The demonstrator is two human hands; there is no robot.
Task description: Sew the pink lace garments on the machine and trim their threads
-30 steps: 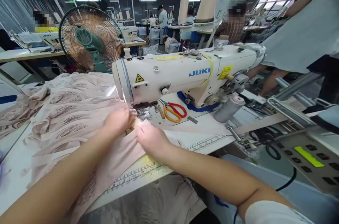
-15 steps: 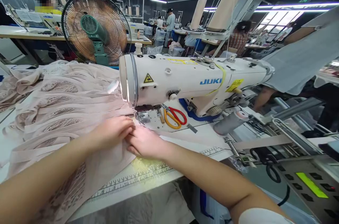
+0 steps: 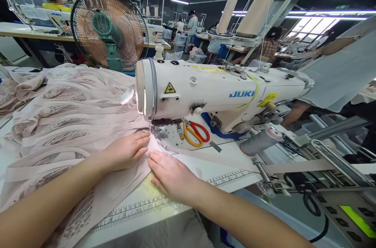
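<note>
Cloth (image 3: 123, 185): likely light, limp; hold near edge
My left hand (image 3: 128, 150): flat on it, unclamped
My right hand (image 3: 174, 175): same, at edge

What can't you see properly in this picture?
All in the head view:
Cloth under the left hand: covered by that hand.
Whatever lies under the right hand: covered too.
Tall cone: top cut off by the upper edge.
Square yellow label: words too small.

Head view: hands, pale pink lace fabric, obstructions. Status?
Left hand flat on pale pink lace fabric; right hand on its edge. Fabric reaches beneath head of white sewing machine. Metal scissors with red and orange handles nearby, untouched.
</note>
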